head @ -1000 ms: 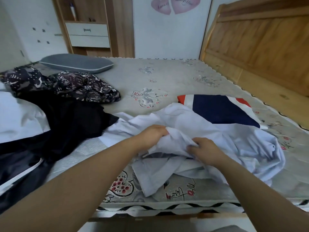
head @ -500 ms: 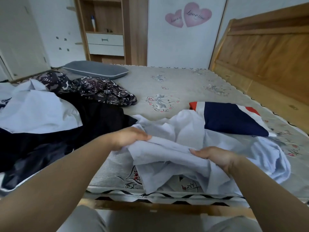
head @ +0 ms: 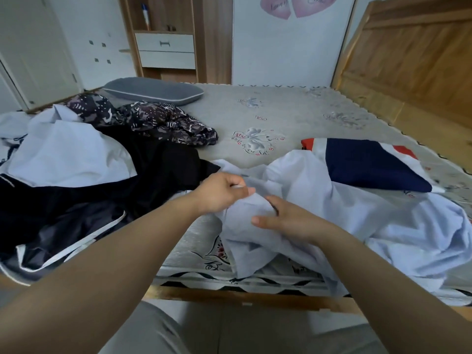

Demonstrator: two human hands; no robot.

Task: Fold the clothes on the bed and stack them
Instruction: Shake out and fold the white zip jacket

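A crumpled pale blue shirt [head: 357, 215] lies at the near edge of the bed [head: 293, 116]. My left hand [head: 219, 192] pinches a fold of it near its upper left. My right hand [head: 283, 221] grips the bunched cloth just beside, thumb on top. Behind the shirt lies a folded navy, white and red garment [head: 370, 164]. To the left sit a black garment [head: 127, 180], a second pale blue shirt [head: 66, 152] and a dark patterned garment [head: 163, 123].
A grey pillow [head: 153, 90] lies at the far left of the bed. The wooden headboard [head: 413, 60] runs along the right. A wardrobe with white drawers [head: 166, 49] stands behind. The bed's wooden front rail [head: 242, 300] is at my legs.
My hands have come closer together on the pale blue shirt, bunching it. My view has pulled back and swung left, showing more of the clothes pile.
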